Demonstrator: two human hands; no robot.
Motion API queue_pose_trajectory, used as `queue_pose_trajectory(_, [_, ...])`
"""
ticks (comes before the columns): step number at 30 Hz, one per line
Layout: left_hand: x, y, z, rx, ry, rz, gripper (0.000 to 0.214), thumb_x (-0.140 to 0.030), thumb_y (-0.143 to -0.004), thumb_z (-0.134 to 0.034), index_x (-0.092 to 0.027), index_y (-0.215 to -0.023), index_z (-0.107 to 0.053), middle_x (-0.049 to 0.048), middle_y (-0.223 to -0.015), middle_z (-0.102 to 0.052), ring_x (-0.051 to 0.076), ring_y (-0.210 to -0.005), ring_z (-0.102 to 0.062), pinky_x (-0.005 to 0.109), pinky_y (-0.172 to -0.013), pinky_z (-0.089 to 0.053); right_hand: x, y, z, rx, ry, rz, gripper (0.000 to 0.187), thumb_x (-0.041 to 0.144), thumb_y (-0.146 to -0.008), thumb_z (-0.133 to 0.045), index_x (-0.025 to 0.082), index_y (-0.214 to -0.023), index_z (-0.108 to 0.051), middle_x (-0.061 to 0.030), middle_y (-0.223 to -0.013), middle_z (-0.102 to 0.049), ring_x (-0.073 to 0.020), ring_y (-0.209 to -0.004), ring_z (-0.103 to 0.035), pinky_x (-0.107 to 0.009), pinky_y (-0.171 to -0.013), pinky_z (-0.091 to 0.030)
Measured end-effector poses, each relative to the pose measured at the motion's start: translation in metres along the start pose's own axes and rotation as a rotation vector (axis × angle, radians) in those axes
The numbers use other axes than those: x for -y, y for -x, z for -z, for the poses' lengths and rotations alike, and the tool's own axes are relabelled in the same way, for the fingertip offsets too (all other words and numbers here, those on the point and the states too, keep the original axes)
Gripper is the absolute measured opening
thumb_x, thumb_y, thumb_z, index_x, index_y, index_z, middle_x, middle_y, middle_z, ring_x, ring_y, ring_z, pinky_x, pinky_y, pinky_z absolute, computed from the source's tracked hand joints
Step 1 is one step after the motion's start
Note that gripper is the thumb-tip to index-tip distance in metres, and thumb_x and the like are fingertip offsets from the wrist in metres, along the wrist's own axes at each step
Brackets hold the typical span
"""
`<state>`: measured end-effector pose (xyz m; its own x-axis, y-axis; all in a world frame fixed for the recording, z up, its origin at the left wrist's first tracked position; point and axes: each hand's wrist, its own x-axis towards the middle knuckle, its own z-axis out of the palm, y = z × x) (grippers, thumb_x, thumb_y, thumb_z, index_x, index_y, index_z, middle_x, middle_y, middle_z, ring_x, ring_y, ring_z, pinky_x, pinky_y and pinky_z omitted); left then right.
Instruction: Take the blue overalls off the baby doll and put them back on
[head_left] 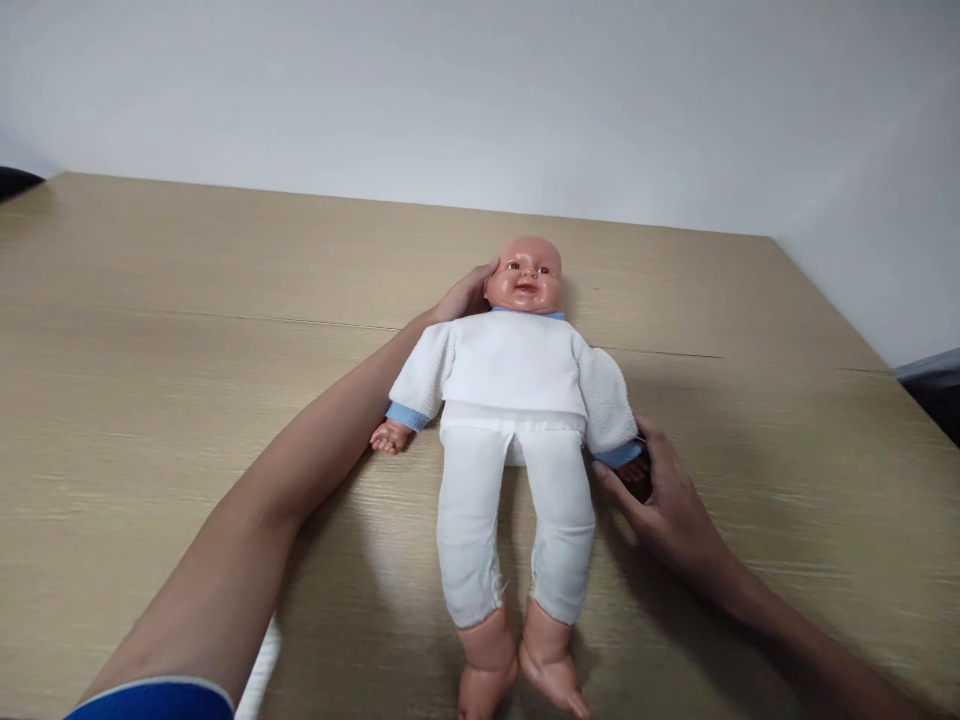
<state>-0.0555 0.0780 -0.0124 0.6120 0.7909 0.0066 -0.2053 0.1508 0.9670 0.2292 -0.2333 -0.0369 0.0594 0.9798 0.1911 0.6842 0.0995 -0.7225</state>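
Observation:
A baby doll [514, 370] lies face up on the table, its head away from me and its bare feet near the bottom edge of the view. It wears a white top with blue collar and cuffs, and white trousers. My left hand [466, 292] cups the side of the doll's head, its fingers partly hidden behind the head. At the doll's other arm, my right hand [667, 490] is closed around the blue cuff, thumb on the near side and fingers on the far side. The doll's small hand there is mostly in shadow.
The wooden table [187, 400] has a thin seam running across it. A pale wall [450, 100] rises behind its far edge. Dark objects show at the far left [19, 182] and right [934, 385] edges.

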Motion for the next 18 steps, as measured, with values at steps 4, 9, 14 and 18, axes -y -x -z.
queue_pose_trajectory(4, [0.003, -0.001, 0.001, -0.025, 0.006, 0.015, 0.080, -0.092, -0.098, -0.073, -0.022, -0.136, -0.085, 0.0176, -0.137, -0.094, 0.051, -0.168, -0.070, 0.070, -0.150, -0.051, -0.001, 0.000, 0.000, -0.001, 0.019, 0.032, 0.070, 0.066, -0.114, -0.077, 0.027, -0.169, -0.058, -0.0222, -0.160, -0.078, -0.0434, -0.147, -0.078, -0.064, -0.128, -0.064])
queue_pose_trajectory(9, [0.009, -0.002, 0.007, -0.049, 0.020, 0.012, 0.072, -0.089, -0.098, -0.076, -0.023, -0.126, -0.086, 0.0160, -0.137, -0.094, 0.048, -0.166, -0.072, 0.065, -0.148, -0.053, -0.002, 0.000, -0.001, -0.002, 0.038, 0.053, 0.067, 0.064, -0.115, -0.076, 0.028, -0.169, -0.058, -0.0221, -0.158, -0.079, -0.0434, -0.145, -0.078, -0.066, -0.126, -0.064])
queue_pose_trajectory(14, [0.012, -0.002, 0.009, -0.058, 0.034, 0.023, 0.064, -0.083, -0.103, -0.073, -0.023, -0.122, -0.086, 0.0140, -0.136, -0.093, 0.045, -0.167, -0.072, 0.060, -0.145, -0.056, -0.001, 0.001, -0.001, 0.000, 0.044, 0.060, 0.068, 0.065, -0.115, -0.077, 0.027, -0.169, -0.058, -0.0224, -0.157, -0.078, -0.0442, -0.144, -0.078, -0.066, -0.126, -0.064])
queue_pose_trajectory(18, [0.011, -0.003, 0.008, -0.085, 0.013, 0.041, 0.062, -0.082, -0.103, -0.072, -0.024, -0.123, -0.085, 0.0134, -0.133, -0.093, 0.045, -0.164, -0.074, 0.061, -0.143, -0.057, -0.001, 0.001, -0.001, 0.000, 0.058, 0.068, 0.068, 0.065, -0.116, -0.076, 0.027, -0.169, -0.058, -0.0226, -0.155, -0.079, -0.0443, -0.143, -0.078, -0.066, -0.125, -0.064])
